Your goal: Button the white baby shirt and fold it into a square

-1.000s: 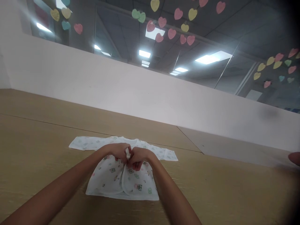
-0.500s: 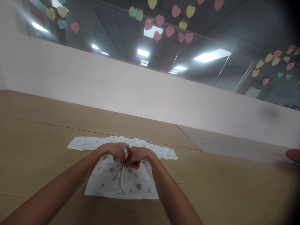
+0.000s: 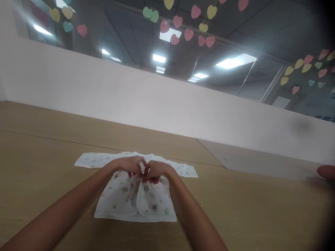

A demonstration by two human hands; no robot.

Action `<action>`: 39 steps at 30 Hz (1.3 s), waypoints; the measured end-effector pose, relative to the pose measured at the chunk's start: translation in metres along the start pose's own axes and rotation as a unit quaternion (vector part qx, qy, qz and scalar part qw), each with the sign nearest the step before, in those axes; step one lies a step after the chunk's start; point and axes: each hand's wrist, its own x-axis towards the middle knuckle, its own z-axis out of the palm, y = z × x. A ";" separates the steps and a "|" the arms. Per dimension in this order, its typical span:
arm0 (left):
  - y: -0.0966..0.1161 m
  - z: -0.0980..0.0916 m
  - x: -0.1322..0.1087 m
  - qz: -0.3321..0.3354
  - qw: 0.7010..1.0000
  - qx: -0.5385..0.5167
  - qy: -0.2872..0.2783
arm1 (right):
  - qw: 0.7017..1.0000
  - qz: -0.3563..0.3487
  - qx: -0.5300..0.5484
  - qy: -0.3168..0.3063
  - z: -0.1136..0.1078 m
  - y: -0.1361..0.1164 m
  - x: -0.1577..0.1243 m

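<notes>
A small white baby shirt (image 3: 154, 200) with a print of little animals and pastel shapes lies spread on the table, both long sleeves stretched out sideways and its hem toward me. My left hand (image 3: 131, 166) pinches the cloth at the middle of the front opening. Right beside it, my right hand (image 3: 155, 171) grips the edge of the other front panel between thumb and fingers. The cloth is gathered and slightly lifted between the two hands. Whatever fastener may be under my fingertips is hidden. Below the hands, the panel edges overlap down to the rounded hem.
The wood-toned table (image 3: 248, 212) has seams and meets a greyish panel (image 3: 248, 162) at the right. Behind it rises a white low wall (image 3: 146, 97) topped by glass with heart-shaped stickers (image 3: 188, 34). A blurred rounded brownish thing (image 3: 326, 172) sits at the right edge.
Both hands have shifted slightly up and away from me at the front opening, lifting the cloth a little. The right panel's edge now shows more plainly. The sleeves lie as before.
</notes>
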 end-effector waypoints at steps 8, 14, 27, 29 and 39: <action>-0.035 0.012 0.038 0.056 0.926 -0.006 0.375 | 0.920 -0.012 -0.016 0.391 0.024 0.015 0.044; -0.068 0.031 0.059 0.085 0.904 0.059 0.414 | 0.878 -0.041 -0.140 0.455 0.056 0.026 0.073; -0.063 0.038 0.059 0.051 0.913 0.200 0.351 | 0.855 -0.052 0.342 0.386 0.027 0.048 0.078; -0.063 0.035 0.059 0.060 0.917 0.179 0.351 | 0.858 -0.045 0.359 0.364 0.025 0.046 0.076; -0.064 0.030 0.058 0.070 0.930 0.081 0.351 | 0.881 -0.042 0.342 0.324 0.026 0.043 0.072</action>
